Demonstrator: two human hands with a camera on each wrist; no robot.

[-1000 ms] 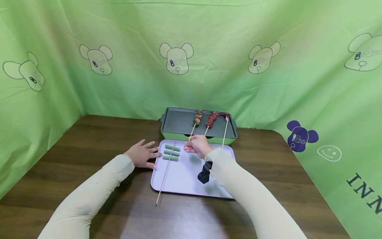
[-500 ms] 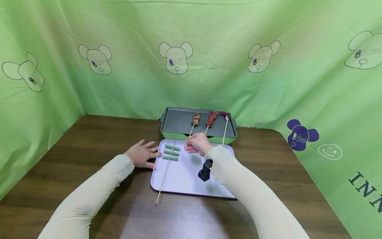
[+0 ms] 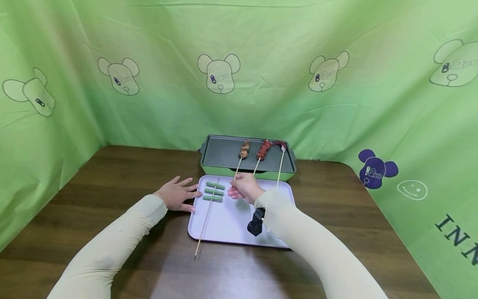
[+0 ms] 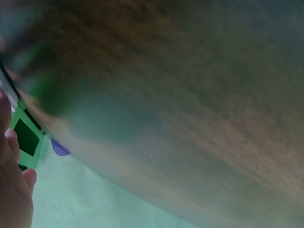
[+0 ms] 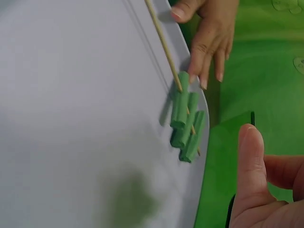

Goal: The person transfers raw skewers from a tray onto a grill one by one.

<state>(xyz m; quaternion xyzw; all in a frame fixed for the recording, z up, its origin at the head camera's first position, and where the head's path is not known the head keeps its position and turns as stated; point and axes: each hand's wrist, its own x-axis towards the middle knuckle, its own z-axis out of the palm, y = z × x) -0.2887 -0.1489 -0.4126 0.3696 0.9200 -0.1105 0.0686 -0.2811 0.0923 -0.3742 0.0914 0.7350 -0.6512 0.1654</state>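
My right hand (image 3: 245, 187) pinches the lower stick of a brown meat skewer (image 3: 244, 150) between thumb and fingers. The meat lies on the dark grill plate (image 3: 222, 151), and the stick slopes down over its front edge. In the right wrist view the thumb (image 5: 251, 156) points up, with a bent finger beside it. My left hand (image 3: 178, 194) rests with spread fingers at the left rim of the white tray (image 3: 239, 232). On that tray lies a skewer of green pieces (image 3: 213, 192), its bare stick reaching past the front rim.
A red meat skewer (image 3: 264, 150) and a skewer with a dark red tentacle-like piece (image 3: 281, 146) lie on the grill's right half, sticks toward me. The tray stands in front of the grill on the wooden table (image 3: 123, 178). A green curtain (image 3: 164, 112) hangs behind.
My right hand has moved the brown meat skewer slightly left and toward me, and its meat has come down onto the plate. The left hand stays where it was.
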